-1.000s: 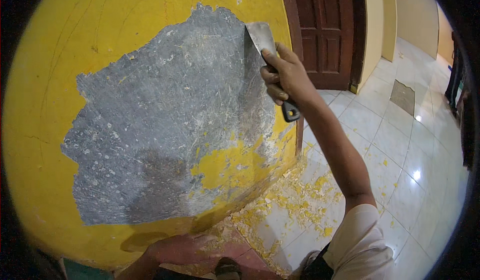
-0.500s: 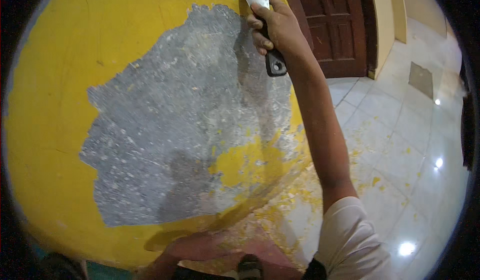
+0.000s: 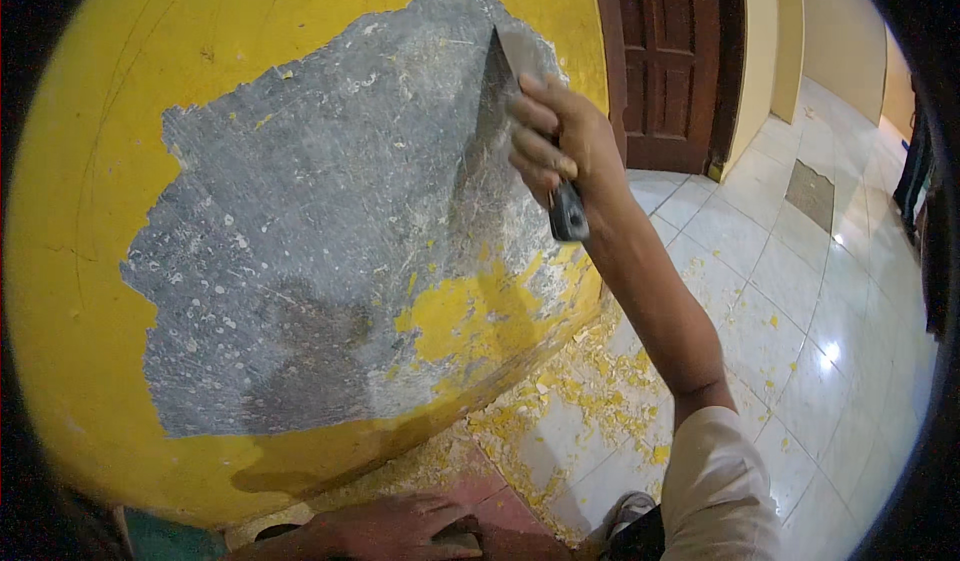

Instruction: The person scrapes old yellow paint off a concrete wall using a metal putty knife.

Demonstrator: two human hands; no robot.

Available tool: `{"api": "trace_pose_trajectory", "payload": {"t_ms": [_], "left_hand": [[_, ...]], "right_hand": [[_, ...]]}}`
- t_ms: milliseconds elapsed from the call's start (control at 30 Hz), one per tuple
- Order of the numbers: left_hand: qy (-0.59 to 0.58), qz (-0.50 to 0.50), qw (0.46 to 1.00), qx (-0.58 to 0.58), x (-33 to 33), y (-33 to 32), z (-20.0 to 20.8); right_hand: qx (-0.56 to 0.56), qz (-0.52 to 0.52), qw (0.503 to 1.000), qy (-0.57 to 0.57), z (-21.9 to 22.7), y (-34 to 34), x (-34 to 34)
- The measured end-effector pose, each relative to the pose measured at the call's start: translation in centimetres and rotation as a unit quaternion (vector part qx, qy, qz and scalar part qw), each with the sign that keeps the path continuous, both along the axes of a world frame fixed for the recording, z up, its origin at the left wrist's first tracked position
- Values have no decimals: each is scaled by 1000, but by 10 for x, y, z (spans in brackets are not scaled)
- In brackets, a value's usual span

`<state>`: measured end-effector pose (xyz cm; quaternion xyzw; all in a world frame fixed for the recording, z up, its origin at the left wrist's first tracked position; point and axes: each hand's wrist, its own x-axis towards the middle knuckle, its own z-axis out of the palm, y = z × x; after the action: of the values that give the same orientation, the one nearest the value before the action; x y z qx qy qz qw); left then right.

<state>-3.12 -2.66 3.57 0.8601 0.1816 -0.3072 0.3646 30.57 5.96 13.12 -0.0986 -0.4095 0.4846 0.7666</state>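
My right hand [image 3: 562, 141] is wrapped round the black handle of a paint scraper [image 3: 522, 53]. Its metal blade points up and to the left, near the upper right part of a bare grey patch [image 3: 330, 181] on the yellow wall [image 3: 80, 311]. I cannot tell whether the blade edge touches the surface. A ragged island of yellow paint [image 3: 465, 316] remains low in the patch. At the bottom edge, below the wall, is my left hand [image 3: 400, 529], dim and partly cut off; its fingers do not show well enough to read.
Yellow and pale paint flakes [image 3: 600, 391] litter the white tiled floor [image 3: 740, 331] along the wall's base. Beyond the wall's right edge stands a dark brown panelled door [image 3: 668, 81]. A shoe [image 3: 632, 509] shows at the bottom, and a reddish floor strip [image 3: 490, 489] lies near it.
My right hand and the scraper have come down from the patch's upper edge onto the grey area. My view has shifted slightly, and the left hand shows more at the bottom.
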Motion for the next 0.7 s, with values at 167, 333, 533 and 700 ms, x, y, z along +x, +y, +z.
{"api": "trace_pose_trajectory", "payload": {"t_ms": [167,333,533,700], "left_hand": [[57,-72,996,-23,22,8,-1],[-101,-44,993,31,4,3,-16],[-69,-24,997,33,13,3,0],[86,-54,995,-4,9,17,2]], "right_hand": [[54,49,995,64,25,12,-5],[77,92,986,117,38,15,-8],[54,-165,985,-3,63,22,54],[158,-184,964,-106,68,-27,103]]}}
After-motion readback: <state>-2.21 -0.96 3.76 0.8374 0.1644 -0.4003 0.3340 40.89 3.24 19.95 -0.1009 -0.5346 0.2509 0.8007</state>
